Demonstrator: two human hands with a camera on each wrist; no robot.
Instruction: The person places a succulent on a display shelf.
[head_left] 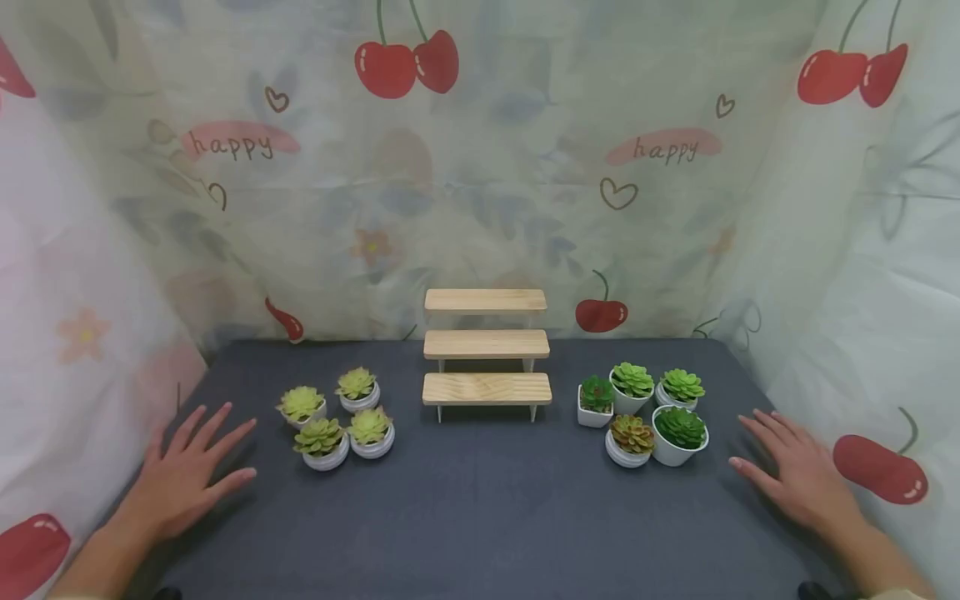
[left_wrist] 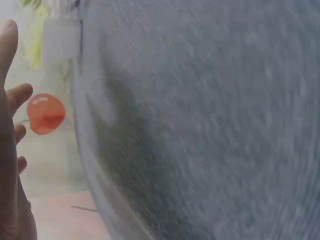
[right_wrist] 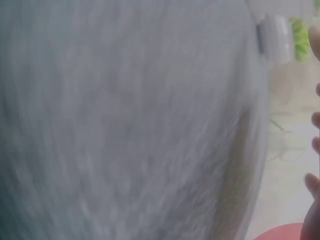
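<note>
Fingers on your left hand (head_left: 183, 479) lie straight and fanned apart, holding nothing, at the table's left edge; your right hand (head_left: 802, 475) is held over the right edge, fingers extended close together, thumb apart, likewise gripping nothing. Beneath them you have a dark grey table (head_left: 480, 508) with a finely ribbed, fabric-like surface.

Near your left hand, four pale-green rosettes sit in round white pots with ringed sides: a far-left succulent (head_left: 300, 403), a far-right succulent (head_left: 356, 385), a near-left succulent (head_left: 320, 438) and a near-right succulent (head_left: 371, 427). To the left of your right hand stand five more: a dark succulent in a square pot (head_left: 596, 403), a bright-green succulent (head_left: 632, 382), a smaller green succulent (head_left: 682, 386), a rusty-brown succulent (head_left: 631, 436) in a low ringed pot, and a deep-green succulent (head_left: 679, 429) in a wide tapered pot.

Between the groups, at the far side, you face a three-step stand (head_left: 487, 343) of light, grained wooden boards on thin legs. Each group lies between one hand and that stand. Behind and at both sides hangs creased pale cloth (head_left: 495, 225) printed with red cherries, hearts and "happy".
</note>
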